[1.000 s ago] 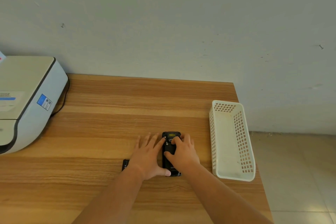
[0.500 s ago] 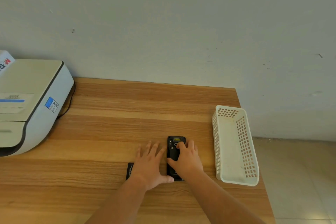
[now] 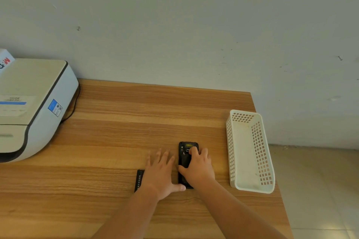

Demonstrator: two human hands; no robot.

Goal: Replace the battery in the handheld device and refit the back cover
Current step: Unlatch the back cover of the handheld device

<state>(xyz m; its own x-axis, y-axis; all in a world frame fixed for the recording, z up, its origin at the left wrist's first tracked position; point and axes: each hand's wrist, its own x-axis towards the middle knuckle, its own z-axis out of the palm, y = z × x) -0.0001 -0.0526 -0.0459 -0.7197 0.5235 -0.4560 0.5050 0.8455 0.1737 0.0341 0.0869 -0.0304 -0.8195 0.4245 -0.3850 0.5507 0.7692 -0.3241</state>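
Working near to far: your left hand (image 3: 162, 173) lies flat and spread on the tabletop (image 3: 116, 141), thumb hooked round the near end of the handheld device (image 3: 185, 163), covering most of a black slab (image 3: 139, 180), probably a battery, beside it. Your right hand (image 3: 199, 167) rests on the device's back, fingers splayed, index tip at the top latch area; holding nothing, just pressing. Device lies face-down mid-tabletop. Can't tell if the cover is seated or coming off. Looks like the cover/latch step. Next move: steady base, controlled pressure at the latch. Beyond: empty white basket (image 3: 250, 153) right, printer (image 3: 29, 106) far left.
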